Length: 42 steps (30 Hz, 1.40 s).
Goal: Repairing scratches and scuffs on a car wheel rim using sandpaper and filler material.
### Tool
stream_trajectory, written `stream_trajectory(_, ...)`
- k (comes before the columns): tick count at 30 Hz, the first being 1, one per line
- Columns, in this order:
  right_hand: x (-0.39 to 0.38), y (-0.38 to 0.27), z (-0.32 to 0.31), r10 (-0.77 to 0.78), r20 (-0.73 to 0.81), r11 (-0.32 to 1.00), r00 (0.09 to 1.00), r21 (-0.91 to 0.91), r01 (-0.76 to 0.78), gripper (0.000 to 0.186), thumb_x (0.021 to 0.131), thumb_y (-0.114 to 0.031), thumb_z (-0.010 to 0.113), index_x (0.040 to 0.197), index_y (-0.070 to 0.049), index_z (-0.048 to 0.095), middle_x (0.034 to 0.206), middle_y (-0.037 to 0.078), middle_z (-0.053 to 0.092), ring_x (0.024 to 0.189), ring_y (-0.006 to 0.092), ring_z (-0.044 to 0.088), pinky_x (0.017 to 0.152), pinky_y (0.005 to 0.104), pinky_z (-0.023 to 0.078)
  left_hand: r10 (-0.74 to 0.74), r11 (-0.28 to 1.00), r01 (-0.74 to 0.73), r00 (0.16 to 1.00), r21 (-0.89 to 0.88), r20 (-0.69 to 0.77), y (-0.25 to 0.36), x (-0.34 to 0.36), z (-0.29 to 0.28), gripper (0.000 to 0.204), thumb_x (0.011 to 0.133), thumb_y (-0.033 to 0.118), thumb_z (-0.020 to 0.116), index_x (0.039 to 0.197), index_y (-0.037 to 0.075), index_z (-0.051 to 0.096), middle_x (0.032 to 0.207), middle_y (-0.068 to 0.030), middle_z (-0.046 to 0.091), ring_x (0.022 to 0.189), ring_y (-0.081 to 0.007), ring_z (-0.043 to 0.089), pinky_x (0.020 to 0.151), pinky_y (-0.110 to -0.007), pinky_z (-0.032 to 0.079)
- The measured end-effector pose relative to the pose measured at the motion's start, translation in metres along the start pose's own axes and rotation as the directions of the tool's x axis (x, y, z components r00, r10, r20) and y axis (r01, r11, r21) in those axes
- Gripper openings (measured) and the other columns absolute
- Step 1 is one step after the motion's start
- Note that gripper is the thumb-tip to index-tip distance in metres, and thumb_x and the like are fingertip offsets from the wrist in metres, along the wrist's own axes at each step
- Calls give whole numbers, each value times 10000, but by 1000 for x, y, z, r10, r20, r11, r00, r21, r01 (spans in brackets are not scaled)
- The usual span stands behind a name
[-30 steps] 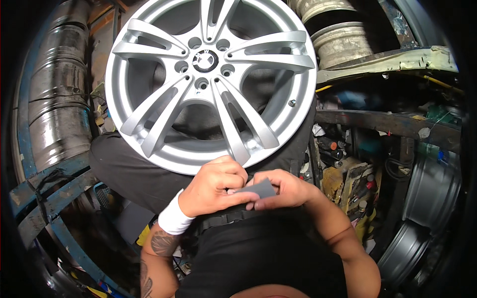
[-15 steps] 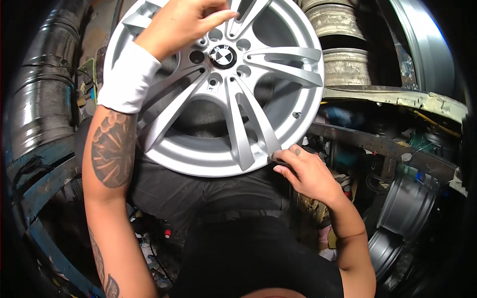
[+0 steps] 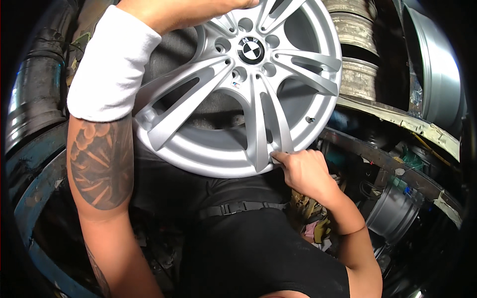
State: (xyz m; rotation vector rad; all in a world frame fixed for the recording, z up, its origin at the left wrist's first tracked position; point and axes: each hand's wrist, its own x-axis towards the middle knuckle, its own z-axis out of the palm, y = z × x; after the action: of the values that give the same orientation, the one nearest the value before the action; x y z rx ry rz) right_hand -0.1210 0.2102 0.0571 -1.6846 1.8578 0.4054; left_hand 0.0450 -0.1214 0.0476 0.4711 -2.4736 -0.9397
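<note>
A silver alloy wheel rim (image 3: 198, 160) with paired spokes and a round black-and-white centre cap (image 3: 250, 50) leans over my lap. My left hand (image 3: 218, 7) reaches over the far part of the rim, above the centre cap. The top edge of the picture cuts it off, so its fingers are mostly hidden. A white wristband (image 3: 112, 69) covers my left wrist. My right hand (image 3: 307, 171) is at the near edge, its fingers pinched together against the outer end of a spoke pair. Something small and greyish may be under the fingertips; I cannot make it out.
Scuffed rims (image 3: 354, 35) are stacked at the far right beside a large shiny rim (image 3: 439, 64). A grey rim (image 3: 395, 211) lies lower right below a metal rail (image 3: 362, 149). Dark metal barrels (image 3: 39, 94) and a blue frame (image 3: 35, 191) stand on the left.
My left hand has moved farther away, partly out of the picture. The rim sits slightly farther right in view, and my right hand remains at the same spoke end.
</note>
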Motion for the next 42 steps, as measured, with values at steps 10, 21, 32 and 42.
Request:
stream_trajectory(10,0,1,-5,-12,33,998,999,-68,14,247,774,-62,619,983,-45,750,631,218,664,615,406,702,586,504,552,77,989,-72,996,131,-38,15,-10,-1,280,972,316,682,1003,44,740,1026,-158,691,893,-309,663,818,-440,545)
stream_trajectory(21,-31,-16,-43,28,20,998,999,-64,-27,458,776,-64,654,1221,-109,752,758,163,714,664,355,700,606,456,533,-568,795,598,792,-100,223,47,-3,-18,287,993,316,668,1041,41,738,1004,-160,688,858,-265,682,805,-412,564)
stream_trajectory(32,-16,-3,9,-34,-152,995,988,-97,19,265,984,-247,653,1155,-94,786,796,128,637,710,313,672,693,439,518,-256,966,244,952,86,167,52,-12,-18,276,987,326,667,1051,70,748,891,-123,724,720,-220,701,734,-374,582)
stream_trajectory(42,-9,13,40,6,-354,974,935,216,75,193,925,-152,652,853,-32,785,739,113,639,670,312,655,648,452,524,15,909,8,999,417,-51,45,-15,11,297,983,342,670,1063,71,759,934,-125,714,876,-238,700,806,-374,574)
